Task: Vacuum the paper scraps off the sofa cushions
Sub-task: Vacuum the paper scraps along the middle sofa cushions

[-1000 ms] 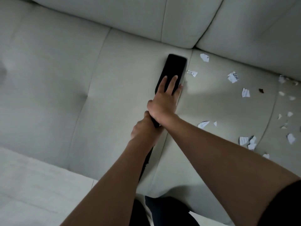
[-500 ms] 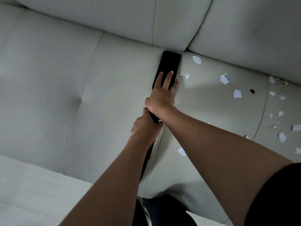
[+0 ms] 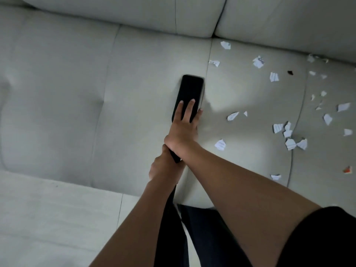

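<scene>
A flat black vacuum nozzle (image 3: 191, 89) lies on the pale grey sofa seat cushion (image 3: 144, 78), just left of the seam between two cushions. My right hand (image 3: 183, 130) presses flat on the nozzle's near end, fingers spread over it. Behind it, my left hand (image 3: 163, 166) is closed around the black wand (image 3: 174, 158) that runs back toward me. Several white paper scraps (image 3: 287, 133) are scattered over the cushion to the right of the nozzle, the nearest one (image 3: 220, 145) beside my right wrist.
The sofa back cushions (image 3: 192, 14) rise along the top. More scraps (image 3: 258, 62) lie near the back crease, with a small dark bit (image 3: 290, 72) and an orange scrap (image 3: 347, 169) at far right. A pale floor (image 3: 48, 218) lies at lower left.
The nozzle has been pulled back from the crease at the sofa back toward me, along the seam. Both hands came back with it, keeping their hold.
</scene>
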